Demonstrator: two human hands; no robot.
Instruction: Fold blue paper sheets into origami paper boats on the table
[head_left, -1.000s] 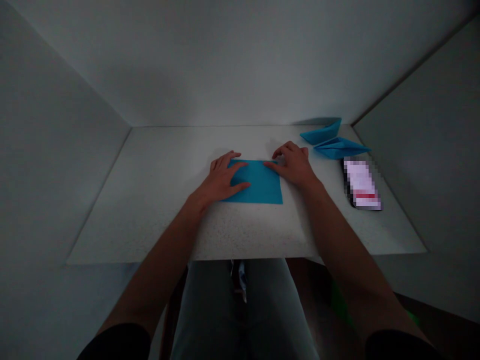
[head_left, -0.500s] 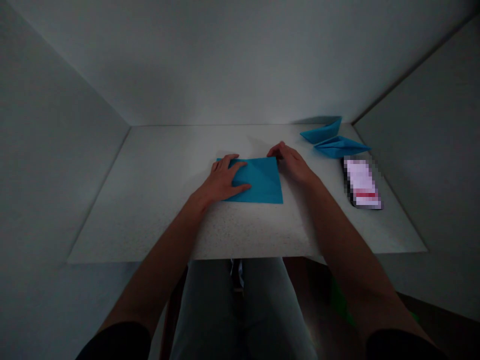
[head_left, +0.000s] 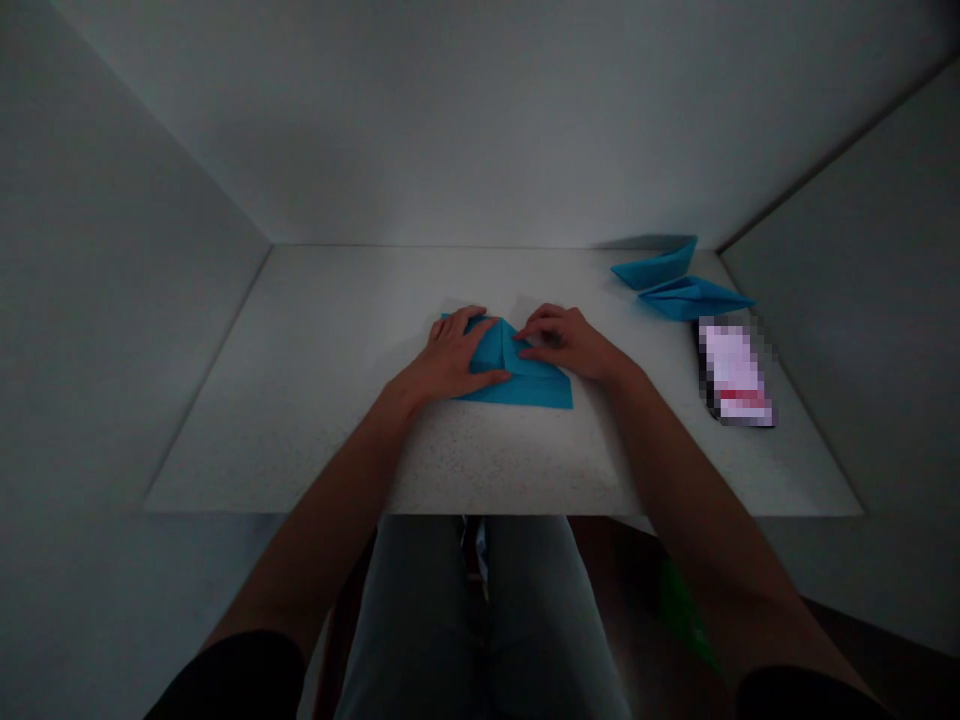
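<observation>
right corner [head_left: 534, 362] folded inward — blue paper [head_left: 491, 350] lies under both hands [head_left: 451, 362], seemingly.

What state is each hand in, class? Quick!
Left hand: open, spread over the blue paper.
Right hand: curled at the folded flap; grip unclear.

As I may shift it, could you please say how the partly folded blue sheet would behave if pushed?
The blue sheet is probably light, resembling thin paper. It likely creases readily, given its folded corner. It may resist sliding beneath the left hand.
</observation>
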